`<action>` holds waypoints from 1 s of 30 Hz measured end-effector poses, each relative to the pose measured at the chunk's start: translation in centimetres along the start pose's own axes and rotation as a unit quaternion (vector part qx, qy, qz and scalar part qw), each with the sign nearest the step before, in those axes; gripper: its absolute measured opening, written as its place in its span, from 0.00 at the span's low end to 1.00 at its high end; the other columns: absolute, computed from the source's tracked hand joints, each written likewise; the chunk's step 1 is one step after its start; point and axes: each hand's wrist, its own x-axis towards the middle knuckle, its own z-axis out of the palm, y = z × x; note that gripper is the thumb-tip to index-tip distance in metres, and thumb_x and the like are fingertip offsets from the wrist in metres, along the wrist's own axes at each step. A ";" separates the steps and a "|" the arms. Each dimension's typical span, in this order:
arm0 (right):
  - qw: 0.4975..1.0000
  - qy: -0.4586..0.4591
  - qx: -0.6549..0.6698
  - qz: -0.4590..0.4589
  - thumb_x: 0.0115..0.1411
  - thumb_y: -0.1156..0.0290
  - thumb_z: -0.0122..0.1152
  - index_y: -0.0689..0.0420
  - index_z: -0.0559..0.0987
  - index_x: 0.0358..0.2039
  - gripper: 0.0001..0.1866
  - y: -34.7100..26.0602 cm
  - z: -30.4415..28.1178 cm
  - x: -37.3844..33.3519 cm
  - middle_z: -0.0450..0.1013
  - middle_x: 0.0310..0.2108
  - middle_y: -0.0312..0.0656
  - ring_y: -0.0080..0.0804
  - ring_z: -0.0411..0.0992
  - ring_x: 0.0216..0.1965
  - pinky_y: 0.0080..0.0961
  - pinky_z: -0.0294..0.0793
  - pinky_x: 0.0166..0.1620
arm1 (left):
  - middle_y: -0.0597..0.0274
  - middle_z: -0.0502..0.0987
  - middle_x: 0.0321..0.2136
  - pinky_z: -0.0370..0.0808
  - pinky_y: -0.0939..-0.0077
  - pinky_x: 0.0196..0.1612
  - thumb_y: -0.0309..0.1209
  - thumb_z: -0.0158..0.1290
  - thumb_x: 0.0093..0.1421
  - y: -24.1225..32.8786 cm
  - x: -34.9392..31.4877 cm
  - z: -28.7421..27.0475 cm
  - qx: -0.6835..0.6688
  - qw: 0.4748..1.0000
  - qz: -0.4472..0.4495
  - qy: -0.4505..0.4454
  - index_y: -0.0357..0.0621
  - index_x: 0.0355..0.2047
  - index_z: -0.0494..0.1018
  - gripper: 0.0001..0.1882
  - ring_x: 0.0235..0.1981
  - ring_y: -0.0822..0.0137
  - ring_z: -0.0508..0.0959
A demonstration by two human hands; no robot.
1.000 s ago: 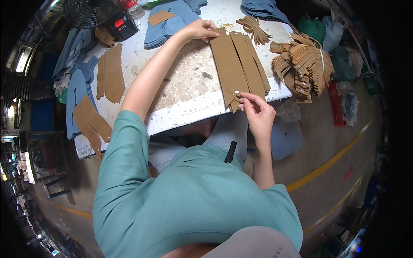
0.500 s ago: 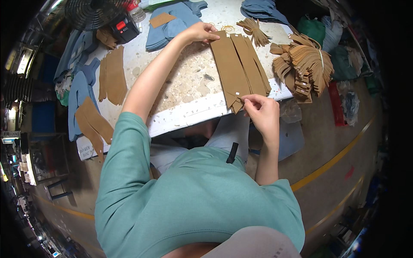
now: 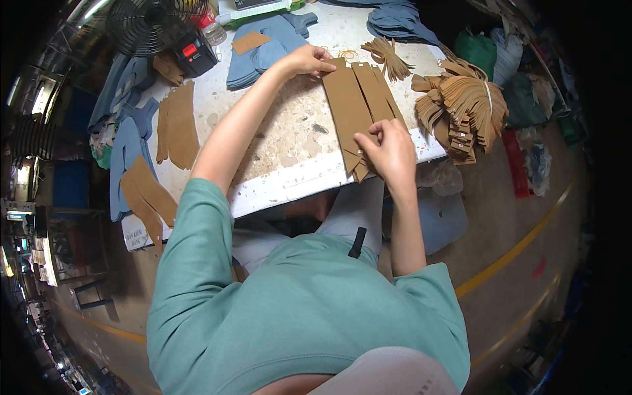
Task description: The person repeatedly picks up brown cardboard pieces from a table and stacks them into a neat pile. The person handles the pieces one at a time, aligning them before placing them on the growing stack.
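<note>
Flat brown cut pieces (image 3: 347, 105), looking like leather or stiff cloth, lie in a long stack on the table in front of me, split lengthwise by gaps. At the stack's far left corner my left hand (image 3: 308, 61) pinches the edge, the fingers partly hidden behind it. My right hand (image 3: 390, 153) is over the near right part of the stack, thumb and forefinger apart and the other fingers loosely curled. No held piece shows in it. Pointed ends of brown pieces (image 3: 357, 167) stick out past the table's near edge.
To the right lies a thick tied bundle of brown strips (image 3: 471, 102), with a smaller fanned bundle (image 3: 388, 58) behind. Blue cut pieces (image 3: 270, 43) are stacked at the back. More brown pieces (image 3: 178, 125) lie left. A black fan (image 3: 155, 26) stands at the far left of the white table (image 3: 283, 187).
My right hand has moved from the stack's near pointed end up over its right side, and its pinch has opened. My left hand stays at the far corner. The view has shifted slightly.
</note>
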 end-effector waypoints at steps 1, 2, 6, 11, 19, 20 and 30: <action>1.000 -0.009 -0.012 0.009 0.48 0.57 0.71 0.59 0.79 0.30 0.18 -0.2 0.5 0.3 0.73 0.33 0.46 0.45 0.76 0.34 0.39 0.74 0.39 | 0.70 0.78 0.31 0.73 0.87 0.32 0.33 0.61 0.58 0.0 -0.2 0.0 -0.005 1.000 0.000 0.000 0.41 0.40 0.77 0.12 0.30 0.80 0.75; 1.000 -0.007 -0.015 0.001 0.48 0.57 0.71 0.59 0.79 0.30 0.18 -0.2 0.6 0.4 0.73 0.33 0.47 0.45 0.76 0.34 0.39 0.74 0.39 | 0.70 0.78 0.31 0.72 0.87 0.32 0.33 0.61 0.58 0.0 -0.3 -0.1 -0.014 1.000 0.000 0.000 0.41 0.40 0.77 0.12 0.30 0.80 0.75; 0.999 -0.033 0.003 0.011 0.49 0.60 0.70 0.59 0.77 0.32 0.18 -0.4 0.7 0.1 0.73 0.31 0.48 0.47 0.76 0.33 0.39 0.74 0.37 | 0.70 0.78 0.31 0.72 0.88 0.31 0.33 0.61 0.59 -0.1 -0.6 -0.1 -0.043 0.999 -0.007 -0.004 0.41 0.40 0.76 0.12 0.30 0.81 0.75; 0.983 -0.002 0.183 0.023 0.52 0.73 0.65 0.61 0.73 0.41 0.16 -1.0 1.2 -1.1 0.72 0.29 0.48 0.47 0.75 0.34 0.38 0.72 0.37 | 0.70 0.78 0.30 0.71 0.89 0.30 0.34 0.61 0.59 -0.5 -0.2 -0.2 -0.056 0.998 -0.002 -0.012 0.41 0.40 0.77 0.12 0.29 0.81 0.75; 0.982 0.045 0.183 -0.025 0.53 0.79 0.61 0.64 0.75 0.47 0.18 -0.1 2.7 -0.6 0.70 0.34 0.51 0.49 0.73 0.36 0.38 0.72 0.41 | 0.70 0.79 0.29 0.73 0.88 0.32 0.34 0.60 0.59 -0.8 -0.1 -0.3 -0.043 0.999 -0.009 0.003 0.40 0.40 0.78 0.12 0.28 0.80 0.75; 0.985 0.044 0.165 -0.027 0.53 0.79 0.61 0.64 0.75 0.47 0.18 -0.1 2.8 -0.6 0.70 0.35 0.51 0.49 0.73 0.36 0.39 0.72 0.41 | 0.69 0.79 0.29 0.73 0.88 0.32 0.34 0.60 0.59 -0.7 -0.1 -0.2 -0.041 0.999 -0.010 0.012 0.40 0.39 0.78 0.12 0.28 0.80 0.75; 0.999 0.024 0.036 0.000 0.52 0.71 0.65 0.58 0.73 0.52 0.25 -1.4 2.0 -0.8 0.73 0.35 0.51 0.49 0.75 0.37 0.40 0.73 0.42 | 0.65 0.82 0.28 0.77 0.83 0.30 0.34 0.60 0.59 0.5 -0.7 0.1 0.086 0.991 -0.020 0.105 0.40 0.36 0.81 0.11 0.26 0.77 0.78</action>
